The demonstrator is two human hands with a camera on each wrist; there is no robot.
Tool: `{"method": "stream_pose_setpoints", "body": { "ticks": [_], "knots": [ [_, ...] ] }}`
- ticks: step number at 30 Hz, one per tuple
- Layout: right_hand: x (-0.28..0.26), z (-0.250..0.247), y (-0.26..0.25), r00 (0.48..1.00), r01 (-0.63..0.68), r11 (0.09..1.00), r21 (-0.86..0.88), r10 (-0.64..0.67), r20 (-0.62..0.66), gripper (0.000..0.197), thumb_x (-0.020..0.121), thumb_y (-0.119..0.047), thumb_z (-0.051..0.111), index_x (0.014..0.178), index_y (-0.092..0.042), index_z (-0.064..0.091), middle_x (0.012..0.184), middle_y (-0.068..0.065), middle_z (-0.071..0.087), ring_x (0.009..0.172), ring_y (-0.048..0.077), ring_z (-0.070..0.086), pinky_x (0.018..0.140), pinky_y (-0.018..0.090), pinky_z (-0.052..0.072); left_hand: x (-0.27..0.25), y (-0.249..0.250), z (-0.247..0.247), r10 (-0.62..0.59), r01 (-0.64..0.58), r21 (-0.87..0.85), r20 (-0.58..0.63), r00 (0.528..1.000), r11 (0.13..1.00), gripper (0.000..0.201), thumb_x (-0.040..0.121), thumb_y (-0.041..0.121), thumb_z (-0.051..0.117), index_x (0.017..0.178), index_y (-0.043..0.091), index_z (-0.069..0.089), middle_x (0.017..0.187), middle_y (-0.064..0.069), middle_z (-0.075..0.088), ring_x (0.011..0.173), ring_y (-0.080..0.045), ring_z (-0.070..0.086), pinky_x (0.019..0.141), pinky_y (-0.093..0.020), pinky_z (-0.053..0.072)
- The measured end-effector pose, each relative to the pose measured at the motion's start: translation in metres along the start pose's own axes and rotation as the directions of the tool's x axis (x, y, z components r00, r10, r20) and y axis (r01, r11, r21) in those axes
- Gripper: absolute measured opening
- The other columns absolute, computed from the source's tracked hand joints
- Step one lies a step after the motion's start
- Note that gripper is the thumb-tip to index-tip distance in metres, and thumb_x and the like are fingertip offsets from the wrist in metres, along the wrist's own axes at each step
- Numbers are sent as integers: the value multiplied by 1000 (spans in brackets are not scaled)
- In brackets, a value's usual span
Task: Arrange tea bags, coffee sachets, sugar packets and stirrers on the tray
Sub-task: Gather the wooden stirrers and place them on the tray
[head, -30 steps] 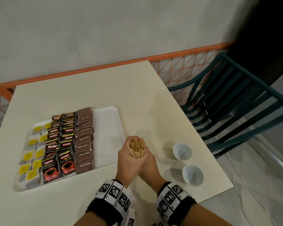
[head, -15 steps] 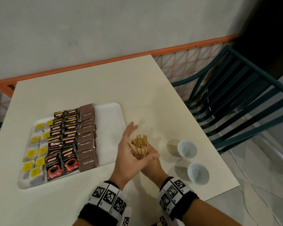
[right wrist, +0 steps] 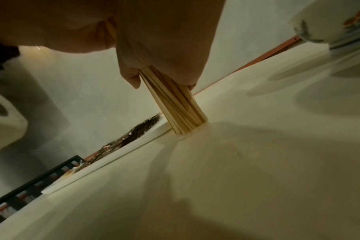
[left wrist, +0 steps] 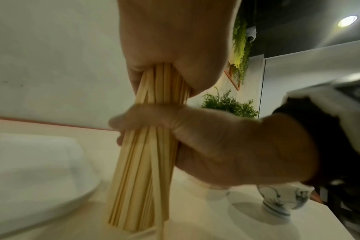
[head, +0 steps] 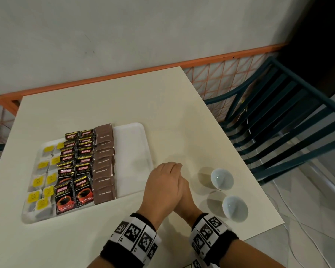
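Behind the cream square table (head: 108,105) we see a pale grey wall with an orange rail along its foot, and a dark teal slatted chair (head: 278,132) off the table's right side. We hold a bundle of thin pale wooden stirrers (left wrist: 142,162) upright, its lower ends standing on the tabletop just right of the white rectangular plastic tray (head: 132,144). Our right hand (left wrist: 226,146) wraps its fingers and thumb round the middle of the bundle. Our left hand (head: 162,184) lies flat over the bundle's top ends, palm down with fingers straight, so from the head view the sticks are hidden under it. In the right wrist view the stirrers' feet fan slightly where they meet the table.

On the tray, the left part carries white tea bags with yellow square tags (head: 40,182) in two columns, then black and red coffee sachets (head: 74,171) in two overlapping columns, then one overlapping column of brown sugar packets (head: 104,163). The tray's right strip is bare white. Two small white porcelain cups with blue painted outsides (head: 221,178) stand on the table right of our hands, one behind the other, near the table's right edge. Both wrists wear black bands with black-and-white square markers (head: 135,235).
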State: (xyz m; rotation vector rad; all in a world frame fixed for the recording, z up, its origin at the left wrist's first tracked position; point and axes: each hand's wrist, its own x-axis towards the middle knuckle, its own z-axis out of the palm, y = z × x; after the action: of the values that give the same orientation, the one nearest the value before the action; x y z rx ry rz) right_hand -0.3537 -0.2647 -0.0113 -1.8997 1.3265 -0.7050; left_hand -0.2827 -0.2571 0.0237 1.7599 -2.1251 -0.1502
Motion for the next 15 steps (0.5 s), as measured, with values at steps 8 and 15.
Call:
{"method": "stream_pose_setpoints", "body": {
  "ticks": [8, 15],
  "knots": [
    [5, -4, -7, 999, -51, 995, 89, 50, 17, 17, 92, -11, 50, 95, -1, 63, 77, -1, 59, 66, -1, 49, 59, 6, 37, 4, -5, -4, 29, -22, 100, -61, 998, 995, 45, 92, 29, 34, 118, 7, 64, 123, -7, 64, 119, -24, 56, 103, -34, 38],
    [0, -6, -6, 995, -57, 998, -37, 60, 75, 27, 96, -13, 41, 112, -1, 59, 111, 12, 62, 96, 11, 50, 75, 9, 25, 1, -4, 2, 42, -48, 116, 54, 998, 992, 43, 87, 27, 36, 112, 13, 68, 108, 1, 71, 104, -16, 65, 90, -30, 50]
  ]
}}
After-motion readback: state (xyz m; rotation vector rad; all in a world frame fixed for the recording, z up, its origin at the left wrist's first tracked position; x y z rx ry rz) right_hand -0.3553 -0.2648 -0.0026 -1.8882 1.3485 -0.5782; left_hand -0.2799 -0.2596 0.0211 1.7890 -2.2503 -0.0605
